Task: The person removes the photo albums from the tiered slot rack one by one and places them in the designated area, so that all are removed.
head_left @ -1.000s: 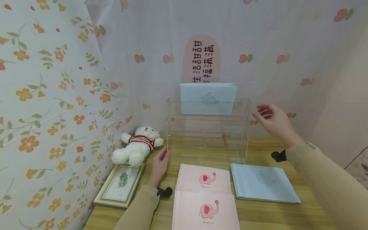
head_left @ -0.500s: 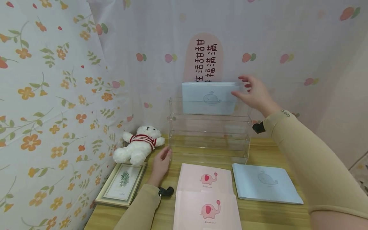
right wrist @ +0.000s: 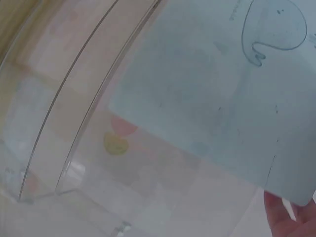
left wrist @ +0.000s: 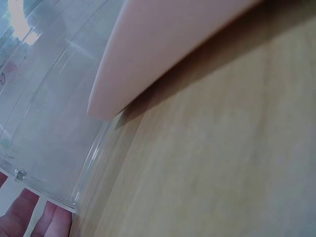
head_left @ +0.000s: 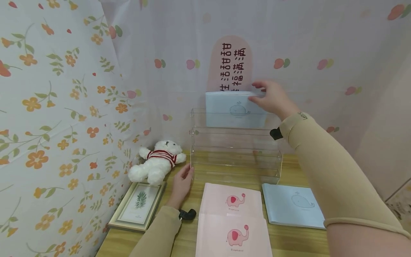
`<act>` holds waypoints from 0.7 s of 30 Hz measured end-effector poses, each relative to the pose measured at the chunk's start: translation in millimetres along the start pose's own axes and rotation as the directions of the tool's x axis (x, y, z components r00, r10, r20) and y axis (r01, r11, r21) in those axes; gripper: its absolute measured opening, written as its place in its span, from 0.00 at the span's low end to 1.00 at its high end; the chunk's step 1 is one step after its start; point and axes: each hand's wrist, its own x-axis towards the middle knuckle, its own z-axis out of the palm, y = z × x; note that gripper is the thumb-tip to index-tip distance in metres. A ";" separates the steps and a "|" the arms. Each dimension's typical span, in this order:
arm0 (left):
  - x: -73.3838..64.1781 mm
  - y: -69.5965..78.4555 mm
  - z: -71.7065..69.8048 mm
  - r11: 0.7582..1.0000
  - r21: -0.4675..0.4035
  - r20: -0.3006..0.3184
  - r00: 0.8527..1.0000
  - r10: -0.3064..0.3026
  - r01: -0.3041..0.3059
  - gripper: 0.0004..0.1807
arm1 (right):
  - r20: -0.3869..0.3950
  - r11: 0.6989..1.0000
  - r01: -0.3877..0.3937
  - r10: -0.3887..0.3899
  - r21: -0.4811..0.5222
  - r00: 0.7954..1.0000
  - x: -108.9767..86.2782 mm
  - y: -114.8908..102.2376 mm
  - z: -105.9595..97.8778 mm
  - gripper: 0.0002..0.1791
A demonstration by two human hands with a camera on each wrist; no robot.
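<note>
A clear acrylic tiered rack (head_left: pixel 236 175) stands on the table, with a light blue whale-print album (head_left: pixel 221 110) upright in its top tier. My right hand (head_left: pixel 273 98) is at the album's upper right corner, thumb over the front cover and fingers spread above and behind the top edge. In the right wrist view, fingers (right wrist: pixel 280 217) meet the album's edge; a firm pinch does not show. Low on the rack's left side rests my left hand (head_left: pixel 182 184). Its fingertips (left wrist: pixel 59 222) touch the side panel in the left wrist view.
Two pink elephant-print albums (head_left: pixel 232 232) overlap in front of the rack. To their right lies another blue whale album (head_left: pixel 289 207), partly behind the right sleeve. A white teddy bear (head_left: pixel 160 160) and a framed leaf picture (head_left: pixel 139 207) are at the left.
My right hand has moved up and left from beside the rack to the blue album's top corner. The left hand stays at the rack's side, and the album has not visibly shifted.
</note>
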 end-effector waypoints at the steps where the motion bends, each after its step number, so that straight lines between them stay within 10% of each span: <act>1: 0.0 -0.1 -0.1 1.000 -0.001 0.001 1.000 0.001 -0.001 0.22 | -0.001 1.000 -0.002 0.002 0.005 1.000 0.9 -1.2 1.9 0.37; 21: -0.2 1.7 0.9 1.000 -0.002 0.000 1.000 -0.002 0.002 0.22 | -0.124 0.974 -0.122 0.148 0.192 0.981 -6.5 9.1 34.6 0.25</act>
